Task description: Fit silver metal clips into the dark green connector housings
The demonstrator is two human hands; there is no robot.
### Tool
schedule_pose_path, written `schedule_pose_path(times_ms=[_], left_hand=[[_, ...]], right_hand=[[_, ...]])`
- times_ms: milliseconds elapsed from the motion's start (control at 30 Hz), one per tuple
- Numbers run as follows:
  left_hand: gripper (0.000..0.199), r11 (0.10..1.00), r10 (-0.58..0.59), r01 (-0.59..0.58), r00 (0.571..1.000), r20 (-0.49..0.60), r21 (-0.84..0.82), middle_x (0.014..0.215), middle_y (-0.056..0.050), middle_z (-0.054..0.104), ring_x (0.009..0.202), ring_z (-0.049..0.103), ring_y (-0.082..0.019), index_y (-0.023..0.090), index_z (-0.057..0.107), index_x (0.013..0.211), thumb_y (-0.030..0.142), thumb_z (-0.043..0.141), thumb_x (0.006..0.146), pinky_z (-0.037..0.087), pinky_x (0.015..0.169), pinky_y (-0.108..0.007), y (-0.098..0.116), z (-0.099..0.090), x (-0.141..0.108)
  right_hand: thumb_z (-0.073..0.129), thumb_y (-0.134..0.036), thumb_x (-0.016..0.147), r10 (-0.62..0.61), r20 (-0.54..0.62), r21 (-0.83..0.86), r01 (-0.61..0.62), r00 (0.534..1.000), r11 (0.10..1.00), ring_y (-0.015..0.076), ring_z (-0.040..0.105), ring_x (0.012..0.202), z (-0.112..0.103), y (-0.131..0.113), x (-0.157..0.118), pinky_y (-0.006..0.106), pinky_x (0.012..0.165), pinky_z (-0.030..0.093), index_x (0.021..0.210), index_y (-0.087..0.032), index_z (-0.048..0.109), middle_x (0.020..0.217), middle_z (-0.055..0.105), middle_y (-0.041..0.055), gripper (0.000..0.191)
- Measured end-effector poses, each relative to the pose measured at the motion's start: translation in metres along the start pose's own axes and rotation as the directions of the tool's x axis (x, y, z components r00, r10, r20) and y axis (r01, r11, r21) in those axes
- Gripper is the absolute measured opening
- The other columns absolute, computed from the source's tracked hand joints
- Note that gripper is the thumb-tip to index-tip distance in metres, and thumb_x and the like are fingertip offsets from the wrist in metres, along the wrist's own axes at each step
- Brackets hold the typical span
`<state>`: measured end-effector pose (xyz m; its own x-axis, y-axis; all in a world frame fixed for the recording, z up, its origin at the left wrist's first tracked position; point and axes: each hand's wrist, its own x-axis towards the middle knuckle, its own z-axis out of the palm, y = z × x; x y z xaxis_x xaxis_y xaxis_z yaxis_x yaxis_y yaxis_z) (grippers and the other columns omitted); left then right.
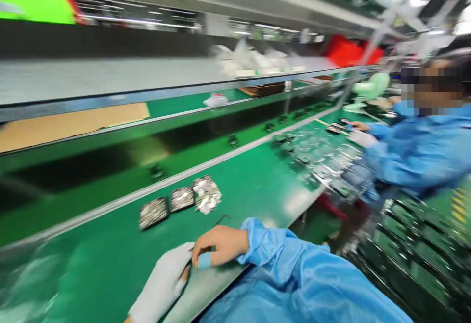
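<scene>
My left hand (162,281) wears a white glove with the thumb tip showing bare. It rests low over the green bench (121,259), fingers closed. Against its fingertips meets my right hand (222,245), bare, with blue tape around one finger and its fingers curled in. Something small and dark may sit between the hands, but they cover it and the picture is blurred. Just beyond lie two trays of small metallic parts (153,212) (182,198) and a pile of silvery pieces (206,194). A thin dark curved thing (222,219) lies behind my right hand.
A conveyor lane (198,153) carrying small dark parts runs behind a metal rail. Shelves (176,85) hang above. At right, a co-worker in blue (423,151) handles parts beside clear trays (331,161). Black frames (415,254) stand below, right of the bench edge.
</scene>
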<state>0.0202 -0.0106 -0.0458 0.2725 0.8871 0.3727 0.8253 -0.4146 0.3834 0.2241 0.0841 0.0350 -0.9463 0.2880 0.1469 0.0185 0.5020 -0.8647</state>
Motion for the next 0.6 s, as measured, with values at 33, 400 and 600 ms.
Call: schedule_pose_path(times_ms=[33,400,600], left_hand=[[0.029,0.998,-0.052,0.052,0.999,-0.011,0.027,0.101,-0.005,0.069,0.092,0.065,-0.023,0.030,0.069,0.097,0.048,0.052,0.082,0.056,0.080,-0.039,-0.004,-0.003,-0.012],[0.036,0.738,-0.621,0.640,0.768,-0.156,0.213,0.122,-0.010,0.060,0.112,0.057,-0.022,0.017,0.056,0.117,0.029,0.040,0.086,0.044,0.097,-0.032,-0.115,-0.125,0.088],[0.058,0.727,-0.663,0.639,0.749,0.015,0.251,0.138,-0.016,0.046,0.123,0.049,-0.028,0.014,0.041,0.136,0.034,0.057,0.083,0.040,0.101,-0.034,-0.202,-0.092,0.201]], right_hand=[[0.056,-0.022,0.088,-0.070,0.114,-0.108,0.083,0.991,0.991,0.0103,0.061,0.092,0.014,0.001,0.015,0.017,0.080,0.044,0.096,-0.015,0.064,0.099,0.069,0.0018,0.014],[0.051,-0.037,0.087,-0.186,0.530,-0.383,0.429,0.827,0.818,0.0135,0.065,0.088,0.093,0.058,0.044,0.021,0.062,0.043,0.097,-0.023,0.061,0.094,0.071,-0.0013,0.019],[0.032,-0.045,0.089,-0.056,0.444,-0.068,0.096,0.894,0.993,0.0135,0.064,0.063,0.115,0.117,0.049,0.021,0.053,0.045,0.076,-0.032,0.058,0.068,0.065,-0.0075,0.032]])
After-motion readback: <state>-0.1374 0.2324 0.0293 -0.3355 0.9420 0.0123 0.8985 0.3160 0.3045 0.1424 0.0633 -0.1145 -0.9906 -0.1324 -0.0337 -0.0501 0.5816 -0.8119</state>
